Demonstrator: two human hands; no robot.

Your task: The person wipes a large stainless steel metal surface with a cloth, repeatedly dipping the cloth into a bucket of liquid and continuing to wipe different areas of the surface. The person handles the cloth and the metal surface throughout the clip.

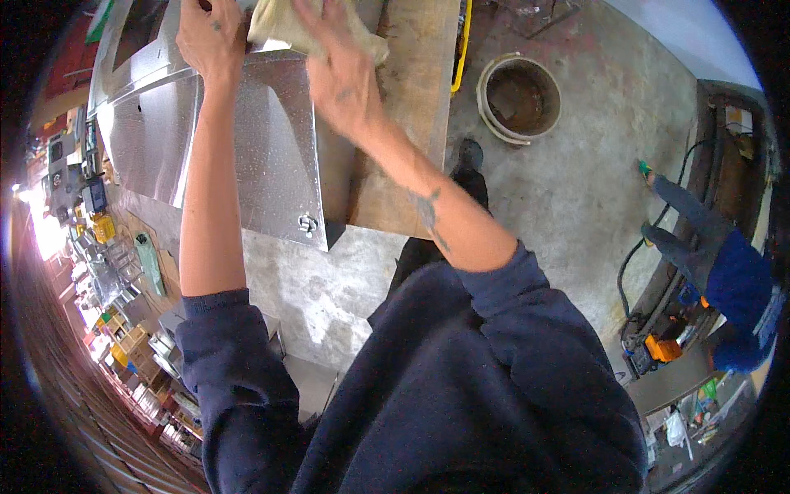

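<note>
A shiny sheet-metal box [271, 156], its surface speckled with drops, rests on a wooden tabletop [403, 156]. My right hand [341, 82] is on a pale yellow cloth [280, 23] at the far side of the box, its fingers blurred and pressing into the fabric. To the left of the cloth, my left hand [212, 45] is closed at the upper picture edge, fingers bent around something dark that I cannot make out. The upper edge cuts off its fingertips. A small metal latch [307, 223] sits at the box's near right corner.
A round bucket [522, 99] with a dirty inside stands on the concrete floor, right of the table. Farther right, another person in dark blue [736, 280] bends by a dark bench, wearing green gloves. A black hose [629, 272] runs there. Cluttered shelves [123, 329] line the left.
</note>
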